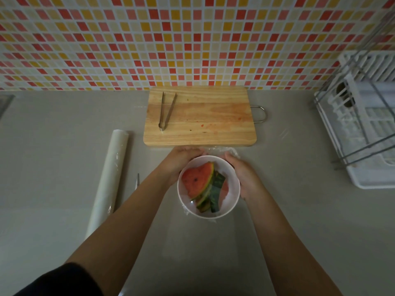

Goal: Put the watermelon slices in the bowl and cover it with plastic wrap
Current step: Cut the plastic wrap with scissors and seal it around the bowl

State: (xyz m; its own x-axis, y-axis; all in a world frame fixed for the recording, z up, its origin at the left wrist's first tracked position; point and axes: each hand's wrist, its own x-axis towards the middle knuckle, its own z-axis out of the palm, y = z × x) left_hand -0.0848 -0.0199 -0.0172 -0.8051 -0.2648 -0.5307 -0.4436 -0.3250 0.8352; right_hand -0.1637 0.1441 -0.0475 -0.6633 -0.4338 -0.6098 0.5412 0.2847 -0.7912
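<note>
A white bowl [232, 197] sits on the grey counter just in front of the cutting board. Several watermelon slices [197, 181] lie inside it, red flesh to the left, green rinds to the right. A clear sheet of plastic wrap [222, 150] lies over the bowl and bunches at its far rim. My left hand [178, 162] cups the bowl's left far side, pressing the wrap against it. My right hand [243, 175] does the same on the right side. The roll of plastic wrap [109, 178] lies on the counter to the left.
A wooden cutting board [201, 116] with juice stains lies behind the bowl, metal tongs [166, 110] on its left part. A knife [137, 180] lies beside the roll. A white dish rack [363, 124] stands at the right. A tiled wall runs along the back.
</note>
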